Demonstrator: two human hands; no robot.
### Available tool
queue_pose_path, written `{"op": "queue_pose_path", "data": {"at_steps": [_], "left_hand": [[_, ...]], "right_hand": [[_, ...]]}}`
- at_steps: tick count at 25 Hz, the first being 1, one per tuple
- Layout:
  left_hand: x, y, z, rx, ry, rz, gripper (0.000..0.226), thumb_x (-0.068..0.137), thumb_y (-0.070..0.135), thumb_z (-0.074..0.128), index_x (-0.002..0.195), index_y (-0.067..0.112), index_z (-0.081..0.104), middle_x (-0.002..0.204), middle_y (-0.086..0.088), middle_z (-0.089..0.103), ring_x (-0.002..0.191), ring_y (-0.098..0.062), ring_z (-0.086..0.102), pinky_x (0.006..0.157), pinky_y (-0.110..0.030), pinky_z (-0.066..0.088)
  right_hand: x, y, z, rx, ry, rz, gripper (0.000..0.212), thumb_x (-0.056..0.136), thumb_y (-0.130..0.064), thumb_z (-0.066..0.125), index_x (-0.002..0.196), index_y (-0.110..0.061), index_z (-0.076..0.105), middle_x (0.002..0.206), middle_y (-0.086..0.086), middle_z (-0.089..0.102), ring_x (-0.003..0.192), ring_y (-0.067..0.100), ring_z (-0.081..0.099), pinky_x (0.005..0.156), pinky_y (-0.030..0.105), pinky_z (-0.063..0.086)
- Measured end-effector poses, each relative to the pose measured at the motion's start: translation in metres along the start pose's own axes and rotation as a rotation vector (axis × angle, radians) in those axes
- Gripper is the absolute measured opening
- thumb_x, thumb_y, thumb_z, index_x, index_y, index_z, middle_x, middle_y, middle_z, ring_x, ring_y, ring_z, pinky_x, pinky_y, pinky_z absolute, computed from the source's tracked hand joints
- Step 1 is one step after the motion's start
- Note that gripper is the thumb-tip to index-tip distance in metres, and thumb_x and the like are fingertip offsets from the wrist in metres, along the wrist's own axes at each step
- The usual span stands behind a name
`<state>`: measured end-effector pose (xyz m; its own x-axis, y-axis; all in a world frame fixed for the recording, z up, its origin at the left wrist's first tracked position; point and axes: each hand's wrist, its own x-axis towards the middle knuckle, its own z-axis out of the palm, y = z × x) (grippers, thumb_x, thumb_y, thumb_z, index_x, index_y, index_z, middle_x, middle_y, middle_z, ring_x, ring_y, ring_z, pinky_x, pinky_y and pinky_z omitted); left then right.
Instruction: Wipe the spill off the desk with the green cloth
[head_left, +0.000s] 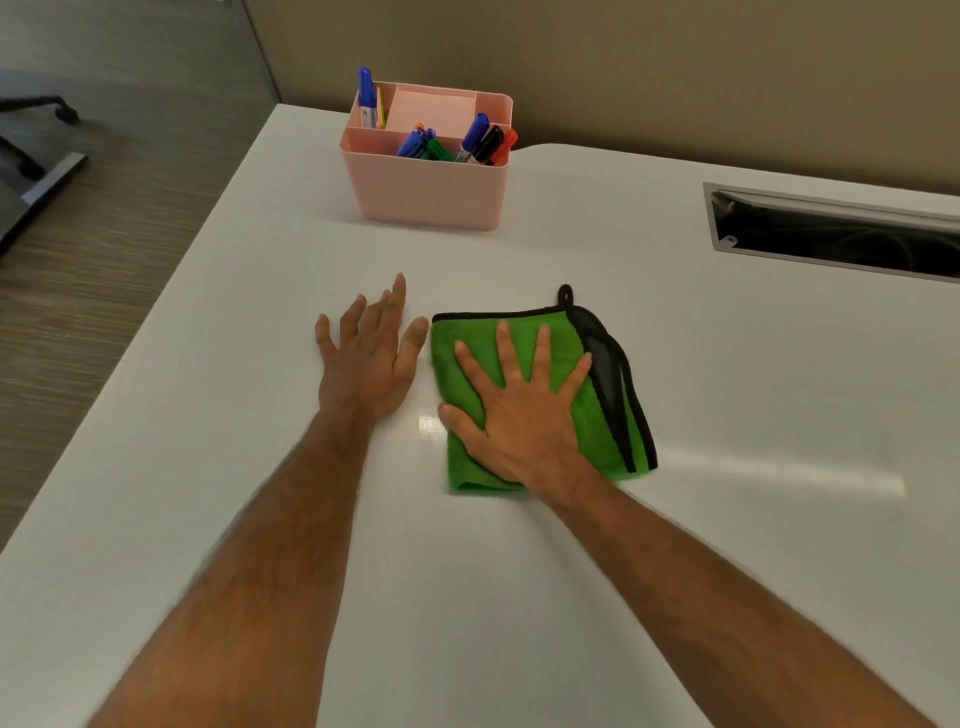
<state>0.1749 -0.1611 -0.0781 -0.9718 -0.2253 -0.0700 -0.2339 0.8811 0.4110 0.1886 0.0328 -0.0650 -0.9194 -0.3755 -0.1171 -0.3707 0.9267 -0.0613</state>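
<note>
Your two bare forearms reach up the smooth white desk (727, 395). Your right hand (519, 410) lies flat, fingers spread, pressed on top of the folded green microfibre cloth with black edging (597, 431), which sits directly under the palm, its long axis running away from you. Your left hand (369, 358) rests open on bare desk just left of the cloth, thumb nearly touching its edge. No spill shows plainly; a glossy patch beside the right thumb may be only glare.

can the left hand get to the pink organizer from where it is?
Probably yes. The left hand lies flat on the desk, and only bare desk shows between it and the pink organizer; the green cloth sits off to its right.
</note>
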Motion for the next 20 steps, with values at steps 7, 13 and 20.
{"op": "queue_pose_path", "data": {"at_steps": [7,13,20], "left_hand": [[0.004,-0.001,-0.005,-0.155,-0.006,-0.025,0.075,0.090,0.071,-0.004,0.158,0.040,-0.006,0.166,0.003,0.027,0.156,-0.018,0.009,0.123,-0.050,-0.010],[0.000,0.001,-0.002,-0.017,-0.007,-0.013,0.070,0.097,0.065,0.006,0.159,0.034,-0.006,0.166,-0.005,0.025,0.156,-0.021,0.009,0.123,-0.053,-0.008],[-0.003,0.005,0.000,0.050,0.020,0.020,0.073,0.097,0.067,0.014,0.160,0.032,-0.002,0.164,-0.010,0.030,0.155,-0.028,0.013,0.123,-0.056,-0.003]], "right_hand": [[-0.061,-0.035,0.001,0.005,0.014,-0.280,0.070,0.089,-0.076,0.020,0.152,-0.048,0.011,0.167,0.007,0.003,0.147,0.049,-0.011,0.102,0.080,-0.010],[-0.127,-0.004,0.002,0.013,-0.036,-0.373,0.069,0.090,-0.075,0.027,0.152,-0.048,0.014,0.167,0.004,0.004,0.148,0.047,-0.014,0.103,0.080,-0.014],[-0.172,0.069,0.001,-0.034,-0.085,-0.218,0.070,0.088,-0.078,0.027,0.151,-0.054,0.006,0.167,0.000,0.004,0.149,0.045,-0.010,0.105,0.081,-0.001]]}}
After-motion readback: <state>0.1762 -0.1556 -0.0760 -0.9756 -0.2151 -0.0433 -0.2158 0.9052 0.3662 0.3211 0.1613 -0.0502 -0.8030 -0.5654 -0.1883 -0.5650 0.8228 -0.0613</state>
